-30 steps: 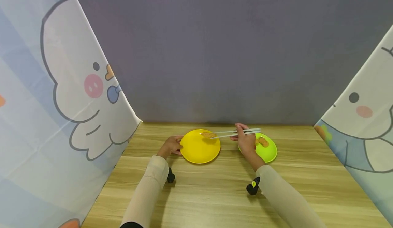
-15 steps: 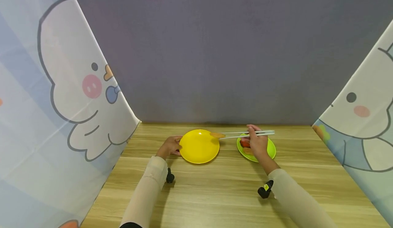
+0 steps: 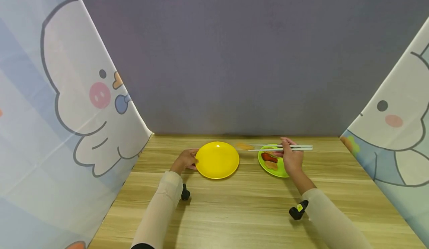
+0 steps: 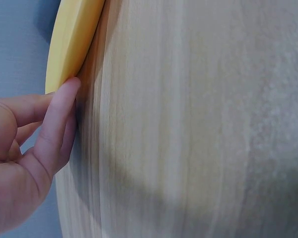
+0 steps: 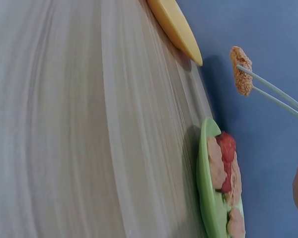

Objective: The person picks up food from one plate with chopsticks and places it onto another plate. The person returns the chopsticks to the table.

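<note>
My left hand (image 3: 185, 159) pinches the left rim of a yellow plate (image 3: 217, 160), its thumb and fingers at the edge in the left wrist view. The plate bears no food. My right hand (image 3: 292, 159) holds a pair of pale chopsticks (image 3: 305, 149). Between their tips is a golden breaded piece of food (image 5: 242, 72), held up in the air between the two plates. Below that hand lies a lime green plate (image 5: 206, 183), partly hidden by it, with a red saucy piece (image 3: 269, 157) and several breaded pieces on it.
Both plates stand near the back edge of a wooden table (image 3: 228, 211). A grey wall (image 3: 234, 63) rises behind it, with cartoon-printed panels left and right. A small black device (image 3: 297, 210) hangs at each wrist.
The right hand has moved right, taking the chopsticks and breaded piece from over the yellow plate to the gap beside the green plate. The left hand stays at the yellow rim.
</note>
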The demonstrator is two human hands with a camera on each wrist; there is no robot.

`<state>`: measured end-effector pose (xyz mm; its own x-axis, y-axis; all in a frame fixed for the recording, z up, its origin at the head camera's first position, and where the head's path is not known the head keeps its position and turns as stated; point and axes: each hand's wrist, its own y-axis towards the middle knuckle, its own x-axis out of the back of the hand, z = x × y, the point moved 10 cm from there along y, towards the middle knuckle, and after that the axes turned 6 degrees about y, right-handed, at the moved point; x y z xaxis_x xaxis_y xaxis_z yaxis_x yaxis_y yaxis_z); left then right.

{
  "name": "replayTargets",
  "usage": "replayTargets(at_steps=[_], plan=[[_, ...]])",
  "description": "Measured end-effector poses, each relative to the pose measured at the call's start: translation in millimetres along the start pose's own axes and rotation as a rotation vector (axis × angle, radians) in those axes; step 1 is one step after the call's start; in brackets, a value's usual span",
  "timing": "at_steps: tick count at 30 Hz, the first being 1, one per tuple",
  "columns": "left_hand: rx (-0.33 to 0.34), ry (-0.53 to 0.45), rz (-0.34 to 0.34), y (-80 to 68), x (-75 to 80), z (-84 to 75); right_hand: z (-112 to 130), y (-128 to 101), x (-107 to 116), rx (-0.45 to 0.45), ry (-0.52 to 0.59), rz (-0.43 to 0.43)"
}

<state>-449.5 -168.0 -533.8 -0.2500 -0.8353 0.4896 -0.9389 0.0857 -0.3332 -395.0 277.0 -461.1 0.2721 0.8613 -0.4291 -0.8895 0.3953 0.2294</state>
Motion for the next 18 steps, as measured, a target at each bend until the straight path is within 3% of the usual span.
replayTargets(at_steps=[9,18], plan=[[-0.002,-0.010,0.005,2.6,-0.2,0.9,8,-3,31,-0.046,0.032,-0.088],[0.006,-0.017,0.014,1.6,0.4,1.4,17,-6,62,-0.048,0.049,-0.121]])
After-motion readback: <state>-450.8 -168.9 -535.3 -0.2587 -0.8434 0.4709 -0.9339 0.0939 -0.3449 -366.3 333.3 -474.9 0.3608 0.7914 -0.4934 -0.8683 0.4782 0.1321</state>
